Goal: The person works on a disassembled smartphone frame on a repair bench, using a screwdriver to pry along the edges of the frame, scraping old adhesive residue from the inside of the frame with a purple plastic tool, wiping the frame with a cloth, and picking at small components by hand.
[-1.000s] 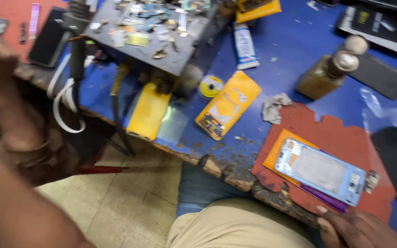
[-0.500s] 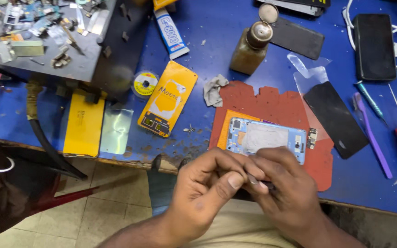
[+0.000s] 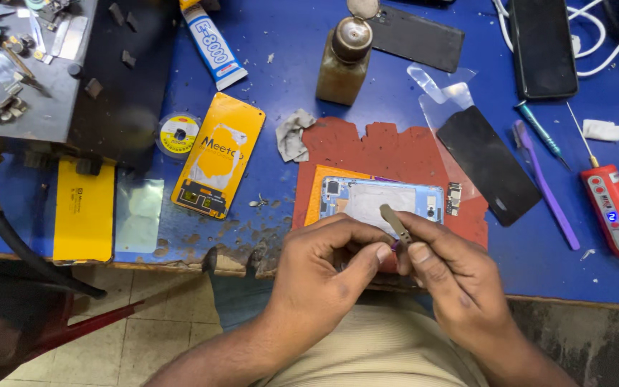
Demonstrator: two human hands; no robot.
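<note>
Both hands meet at the near edge of the red mat (image 3: 395,147), just below the opened phone (image 3: 381,201) that lies on it. The right hand (image 3: 456,279) pinches tweezers (image 3: 395,223) between thumb and forefinger; the left hand (image 3: 331,269) closes in beside it, thumb tip touching the right thumb at the tool's base — whether it also grips something small there cannot be told.

The tweezers slant up and to the left from the right hand, and their tip overlaps the phone's lower edge, near its middle. The phone's long axis runs left to right across the mat, so the tool crosses it at an angle rather than lying along it. The phone sits straight ahead of both hands, away from the person; the right hand, which carries the tool, is the nearer to it.

Left of the mat lie a crumpled grey cloth (image 3: 294,136) and a yellow phone part (image 3: 218,165); behind the mat stands a brown bottle (image 3: 345,61) — and to its right a black glass panel (image 3: 488,165).
</note>
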